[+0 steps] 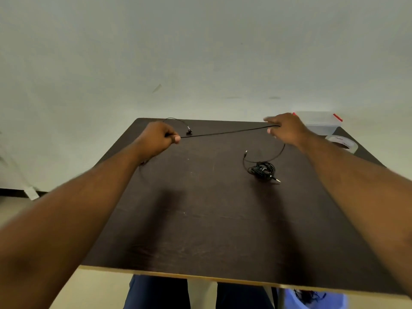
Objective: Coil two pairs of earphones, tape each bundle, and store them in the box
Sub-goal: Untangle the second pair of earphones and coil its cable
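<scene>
A black earphone cable (225, 132) is stretched taut above the dark table (200, 219) between both hands. My left hand (159, 139) grips one end in a fist at the far left, with an earbud (189, 131) dangling behind it. My right hand (286, 128) pinches the cable at the far right, and the rest hangs down to its plug (245, 153). A second black pair of earphones (262, 170) lies bundled on the table right of centre. The clear box with red latches (321, 122) stands at the far right corner, with a tape roll (341, 142) in front of it.
The table's near edge runs across the bottom, with my legs below it. A pale wall rises behind the far edge. A bluish bin (312, 297) holding cables shows under the table at the lower right.
</scene>
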